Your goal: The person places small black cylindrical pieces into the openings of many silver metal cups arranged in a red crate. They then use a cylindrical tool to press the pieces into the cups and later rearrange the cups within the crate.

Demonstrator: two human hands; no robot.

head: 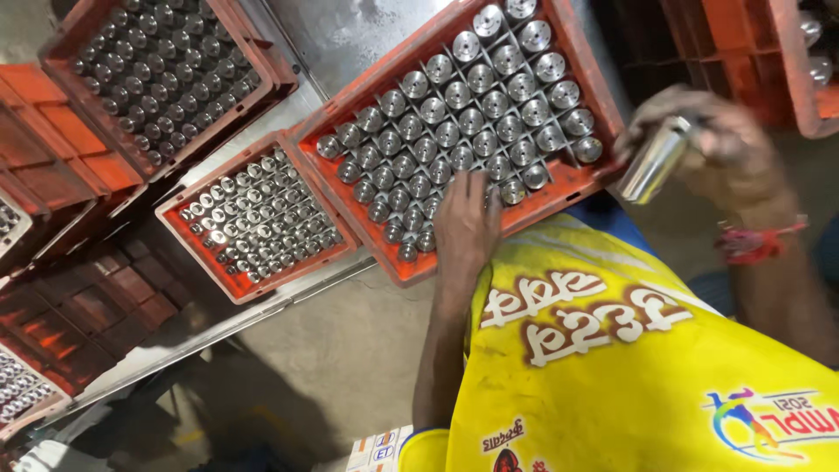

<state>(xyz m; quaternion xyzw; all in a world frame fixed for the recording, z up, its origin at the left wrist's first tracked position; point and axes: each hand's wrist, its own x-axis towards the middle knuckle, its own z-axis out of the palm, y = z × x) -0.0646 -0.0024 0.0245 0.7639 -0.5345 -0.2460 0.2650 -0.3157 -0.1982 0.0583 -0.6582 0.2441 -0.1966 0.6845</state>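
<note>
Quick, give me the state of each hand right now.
Left hand: open, lying flat on the metal cylinders in the orange crate.
Right hand: closed around one shiny metal cylinder, beside the crate.

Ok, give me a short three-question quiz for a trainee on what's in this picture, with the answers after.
1. True or false: the right hand holds a shiny metal cylinder.
2. Where does the left hand rest?
A. on the concrete floor
B. on the metal cylinders in the big orange crate
C. on the yellow shirt
3. Fill in: the smaller orange crate, to the left of the big one in the picture, is filled with ____ parts.

Key: 1 true; 2 B; 3 metal.
</note>
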